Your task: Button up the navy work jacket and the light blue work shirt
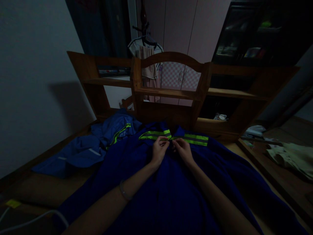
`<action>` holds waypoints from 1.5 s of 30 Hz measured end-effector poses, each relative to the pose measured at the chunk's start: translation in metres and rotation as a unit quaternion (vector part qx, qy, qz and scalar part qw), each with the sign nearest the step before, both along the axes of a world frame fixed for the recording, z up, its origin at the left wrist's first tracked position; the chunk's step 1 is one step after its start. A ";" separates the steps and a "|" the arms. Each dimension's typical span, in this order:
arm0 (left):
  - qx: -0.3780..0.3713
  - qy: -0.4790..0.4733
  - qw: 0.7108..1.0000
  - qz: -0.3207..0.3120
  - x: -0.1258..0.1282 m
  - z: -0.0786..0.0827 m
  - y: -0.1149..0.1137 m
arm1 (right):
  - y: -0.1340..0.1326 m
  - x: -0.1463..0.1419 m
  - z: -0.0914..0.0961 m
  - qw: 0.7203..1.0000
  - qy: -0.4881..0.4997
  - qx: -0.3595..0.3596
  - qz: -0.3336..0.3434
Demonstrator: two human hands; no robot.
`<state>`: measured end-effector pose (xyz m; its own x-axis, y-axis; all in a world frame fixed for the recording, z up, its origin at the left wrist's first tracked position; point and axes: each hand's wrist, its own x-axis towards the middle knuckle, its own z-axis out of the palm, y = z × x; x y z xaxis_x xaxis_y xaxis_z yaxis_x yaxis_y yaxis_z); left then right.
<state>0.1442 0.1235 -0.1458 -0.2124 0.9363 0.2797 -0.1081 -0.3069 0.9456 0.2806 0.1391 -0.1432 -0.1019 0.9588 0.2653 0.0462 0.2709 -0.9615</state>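
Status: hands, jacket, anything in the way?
Left hand and right hand pinching dark blue jacket at centre front. Jacket laid out, chest stripes showing. Lighter blue garment alongside, not blocking.

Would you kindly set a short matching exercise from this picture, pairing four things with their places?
Things:
1. Dark blue jacket
2. Bracelet
3. White cable
4. Hanging clothes

Places:
A. Beyond the wooden headboard
B. Under the left hand and right hand
C. Around the left arm
D. At the picture's bottom left

Pairs: 1-B, 2-C, 3-D, 4-A
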 end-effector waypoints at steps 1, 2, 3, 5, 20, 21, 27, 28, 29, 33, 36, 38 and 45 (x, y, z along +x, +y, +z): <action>0.005 0.005 1.000 0.002 0.000 0.000 0.000 | 0.003 0.000 -0.002 1.000 0.014 -0.017 0.011; 0.009 0.010 1.000 0.005 0.001 0.000 0.000 | 0.005 0.001 -0.003 0.999 0.023 -0.030 0.020; 0.014 0.015 1.000 0.007 0.001 0.000 0.000 | 0.007 0.001 -0.003 0.998 0.034 -0.044 0.029; 0.019 0.024 0.999 0.011 0.002 -0.001 -0.001 | 0.008 0.002 -0.004 0.995 0.055 -0.070 0.044; 0.003 0.112 0.984 -0.139 -0.041 -0.019 0.038 | -0.005 0.000 -0.003 0.999 -0.037 0.015 -0.003; 0.002 0.114 0.980 -0.161 -0.047 -0.020 0.042 | -0.011 -0.003 0.000 0.998 -0.059 0.034 -0.010; 0.033 0.126 0.962 -0.241 -0.064 -0.022 0.050 | -0.079 -0.016 0.024 0.876 -0.393 0.263 0.092; 0.038 0.129 0.960 -0.244 -0.066 -0.022 0.048 | -0.091 -0.014 0.026 0.851 -0.427 0.279 0.126; 0.041 0.132 0.959 -0.247 -0.067 -0.021 0.046 | -0.100 -0.011 0.028 0.833 -0.449 0.284 0.152; 0.063 0.182 0.947 -0.256 -0.077 -0.012 0.031 | -0.112 0.027 0.026 0.815 -0.503 0.225 0.178; 0.107 0.293 0.919 -0.242 -0.085 -0.002 0.017 | -0.099 0.071 0.021 0.822 -0.529 0.162 0.136; 0.115 0.346 0.902 -0.232 -0.087 0.001 0.010 | -0.089 0.096 0.017 0.822 -0.542 0.137 0.104; 0.128 0.499 0.830 -0.214 -0.066 -0.007 -0.020 | -0.076 0.123 0.014 0.820 -0.552 0.135 0.075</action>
